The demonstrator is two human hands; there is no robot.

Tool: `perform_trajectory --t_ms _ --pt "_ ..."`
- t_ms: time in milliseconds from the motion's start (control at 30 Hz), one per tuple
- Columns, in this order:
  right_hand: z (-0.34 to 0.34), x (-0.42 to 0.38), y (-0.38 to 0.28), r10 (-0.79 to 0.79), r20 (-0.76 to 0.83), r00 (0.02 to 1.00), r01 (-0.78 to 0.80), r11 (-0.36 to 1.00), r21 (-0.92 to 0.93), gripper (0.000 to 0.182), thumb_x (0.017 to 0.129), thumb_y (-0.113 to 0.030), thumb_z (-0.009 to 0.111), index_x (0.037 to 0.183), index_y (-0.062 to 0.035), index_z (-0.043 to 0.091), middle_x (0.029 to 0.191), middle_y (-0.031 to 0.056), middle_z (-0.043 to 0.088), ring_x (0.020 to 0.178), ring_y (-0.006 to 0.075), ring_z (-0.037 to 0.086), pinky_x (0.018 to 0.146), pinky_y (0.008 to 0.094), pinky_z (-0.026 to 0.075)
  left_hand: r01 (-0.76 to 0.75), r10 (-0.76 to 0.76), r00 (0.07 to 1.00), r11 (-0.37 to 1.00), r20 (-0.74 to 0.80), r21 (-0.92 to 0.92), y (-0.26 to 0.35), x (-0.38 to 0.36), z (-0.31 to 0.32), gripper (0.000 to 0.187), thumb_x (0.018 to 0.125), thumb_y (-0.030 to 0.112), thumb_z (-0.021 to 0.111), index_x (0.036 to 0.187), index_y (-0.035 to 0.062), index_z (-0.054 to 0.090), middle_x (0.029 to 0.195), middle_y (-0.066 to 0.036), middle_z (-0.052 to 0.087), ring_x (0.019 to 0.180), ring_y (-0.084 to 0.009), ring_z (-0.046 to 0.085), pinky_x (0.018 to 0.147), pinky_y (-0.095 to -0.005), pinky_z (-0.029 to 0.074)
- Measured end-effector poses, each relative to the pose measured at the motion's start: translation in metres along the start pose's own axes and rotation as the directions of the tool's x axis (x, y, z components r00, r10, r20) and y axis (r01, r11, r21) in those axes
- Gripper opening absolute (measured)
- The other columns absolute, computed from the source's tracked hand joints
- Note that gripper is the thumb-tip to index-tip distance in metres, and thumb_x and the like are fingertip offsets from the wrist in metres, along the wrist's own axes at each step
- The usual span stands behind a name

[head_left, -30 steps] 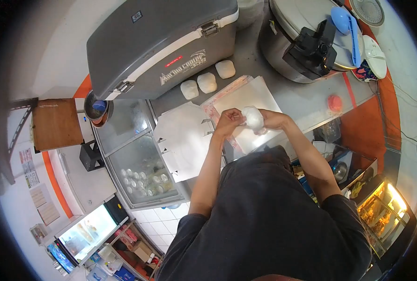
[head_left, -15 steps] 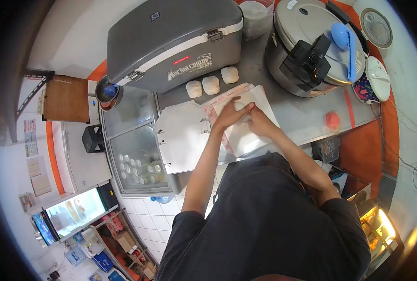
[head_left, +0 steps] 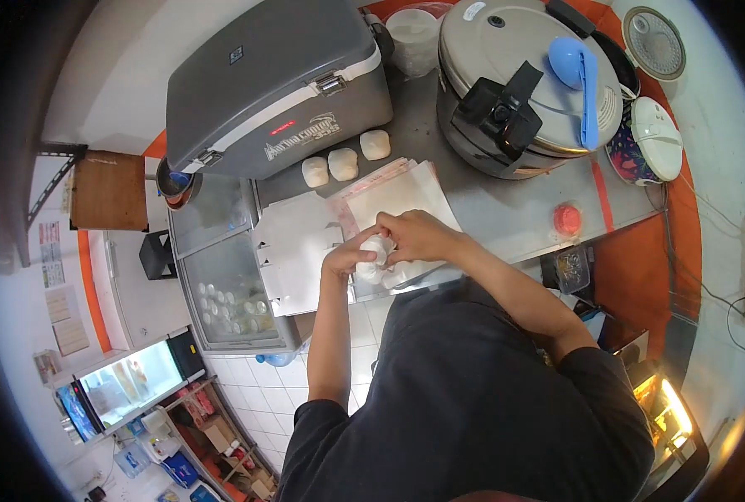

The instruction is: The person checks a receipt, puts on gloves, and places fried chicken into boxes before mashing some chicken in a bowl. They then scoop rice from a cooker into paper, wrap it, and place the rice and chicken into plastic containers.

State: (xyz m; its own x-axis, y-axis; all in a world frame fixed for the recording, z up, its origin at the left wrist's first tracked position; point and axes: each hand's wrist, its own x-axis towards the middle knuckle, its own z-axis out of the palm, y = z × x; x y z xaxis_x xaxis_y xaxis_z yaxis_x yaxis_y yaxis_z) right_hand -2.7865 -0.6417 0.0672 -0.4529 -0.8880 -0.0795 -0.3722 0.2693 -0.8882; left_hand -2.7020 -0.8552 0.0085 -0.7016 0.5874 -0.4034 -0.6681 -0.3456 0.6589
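Between my two hands is a white paper-wrapped bundle (head_left: 375,258) with crumpled folds, held above the near edge of a stack of paper sheets (head_left: 393,198). My left hand (head_left: 347,255) wraps round the bundle's left side. On its right, my right hand (head_left: 422,236) pinches the folds with curled fingers. What is inside the wrapping is hidden. Left of the sheets lie flat white cardboard pieces (head_left: 299,247) with slots. Three similar white bundles (head_left: 343,164) sit in a row behind the sheets.
A large grey cooler box (head_left: 305,117) stands at the back left. At the back right is a big rice cooker (head_left: 489,92) with a blue ladle (head_left: 586,92) on its lid. A red round object (head_left: 567,219) lies on the metal counter (head_left: 514,213). Drink cans show in the glass-topped freezer (head_left: 230,276).
My hands have come from over the paper sheets toward me and left, and now a crumpled white bundle shows between them. The whole view has shifted slightly.
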Motion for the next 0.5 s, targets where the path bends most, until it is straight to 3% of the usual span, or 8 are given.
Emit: perform_trajectory --t_ms 67,100,133,200,267,367,433,500 --pt "-0.009 -0.004 -0.016 -0.077 -0.064 0.995 0.06 0.971 -0.23 0.033 0.075 -0.018 0.07 0.101 -0.0044 0.053 0.084 0.0152 0.068 0.076 0.0352 0.065 0.071 0.0395 0.051 -0.268 0.271 0.957 0.962 -0.102 0.044 -0.02 -0.001 -0.001 0.089 0.065 0.032 0.087 0.136 0.002 0.042 0.118 -0.008 0.055 0.104 -0.0196 0.059 0.088 -0.0302 0.047" --pt "-0.02 -0.013 -0.018 -0.066 -0.267 0.962 0.0 0.971 -0.239 0.029 0.077 -0.016 0.069 0.101 -0.0055 0.059 0.089 0.0139 0.069 0.079 0.0335 0.066 0.072 0.0385 0.051 -0.284 0.284 0.946 0.959 -0.156 0.024 -0.01 -0.003 0.014 0.085 0.064 0.029 0.087 0.132 0.0021 0.043 0.114 -0.009 0.056 0.098 -0.0199 0.06 0.084 -0.0319 0.049" --pt "-0.058 -0.035 -0.036 0.004 -0.378 0.926 -0.011 1.0 -0.018 0.028 0.076 -0.012 0.069 0.103 -0.0071 0.061 0.086 0.0118 0.067 0.075 0.0288 0.067 0.073 0.0366 0.052 -0.298 0.297 0.935 0.954 -0.196 0.022 -0.013 -0.007 0.01 0.085 0.064 0.029 0.087 0.132 0.0021 0.043 0.114 -0.009 0.056 0.098 -0.0199 0.06 0.084 -0.0319 0.049" --pt "-0.118 -0.061 -0.053 -0.122 -0.837 0.534 0.105 0.991 -0.078 0.027 0.083 -0.012 0.071 0.106 -0.0052 0.058 0.091 0.0109 0.061 0.077 0.0224 0.062 0.071 0.0303 0.049 -0.086 0.319 0.512 0.943 -0.798 0.323 -0.03 -0.019 -0.01 0.087 0.064 0.028 0.087 0.132 0.0033 0.037 0.113 -0.013 0.054 0.101 -0.0214 0.058 0.083 -0.0312 0.049" --pt "-0.194 -0.103 -0.033 -0.304 -0.927 0.218 -0.489 0.788 -0.374 0.041 0.086 -0.025 0.071 0.112 0.0006 0.054 0.103 0.0135 0.06 0.095 0.0277 0.059 0.086 0.0398 0.047 -0.131 0.324 0.394 0.946 -0.86 0.297 -0.071 -0.039 -0.077 0.085 0.07 0.018 0.081 0.135 0.0044 0.028 0.115 -0.016 0.051 0.103 -0.0236 0.055 0.086 -0.0312 0.046" --pt "-0.245 -0.126 0.038 -0.234 -0.934 0.268 -0.716 0.601 -0.356 0.055 0.088 -0.029 0.067 0.13 0.0018 0.047 0.112 0.0196 0.058 0.105 0.034 0.057 0.093 0.0422 0.044 -0.189 0.21 0.244 0.968 -0.947 0.166 -0.096 -0.065 -0.121 0.08 0.075 0.007 0.07 0.138 0.0053 0.022 0.116 -0.018 0.048 0.104 -0.0253 0.053 0.091 -0.0315 0.043" --pt "-0.253 -0.129 0.055 -0.152 -0.937 0.315 -0.665 0.669 -0.332 0.056 0.09 -0.026 0.065 0.133 0.0026 0.044 0.11 0.0195 0.059 0.103 0.0327 0.058 0.093 0.0407 0.044 -0.078 0.181 0.228 0.983 -0.957 0.167 -0.095 -0.072 -0.118 0.076 0.076 -0.001 0.06 0.14 0.0042 0.019 0.114 -0.019 0.05 0.101 -0.0258 0.053 0.094 -0.0332 0.04" --pt "-0.244 -0.125 0.056 -0.157 -0.947 0.281 -0.5 0.818 -0.284 0.052 0.093 -0.021 0.062 0.134 0.0037 0.042 0.104 0.0169 0.061 0.098 0.0274 0.06 0.089 0.0358 0.045 -0.188 0.206 0.268 0.969 -0.941 0.159 -0.098 -0.082 -0.113 0.079 0.076 -0.001 0.062 0.141 0.0044 0.018 0.115 -0.019 0.051 0.103 -0.0257 0.054 0.094 -0.0339 0.041"
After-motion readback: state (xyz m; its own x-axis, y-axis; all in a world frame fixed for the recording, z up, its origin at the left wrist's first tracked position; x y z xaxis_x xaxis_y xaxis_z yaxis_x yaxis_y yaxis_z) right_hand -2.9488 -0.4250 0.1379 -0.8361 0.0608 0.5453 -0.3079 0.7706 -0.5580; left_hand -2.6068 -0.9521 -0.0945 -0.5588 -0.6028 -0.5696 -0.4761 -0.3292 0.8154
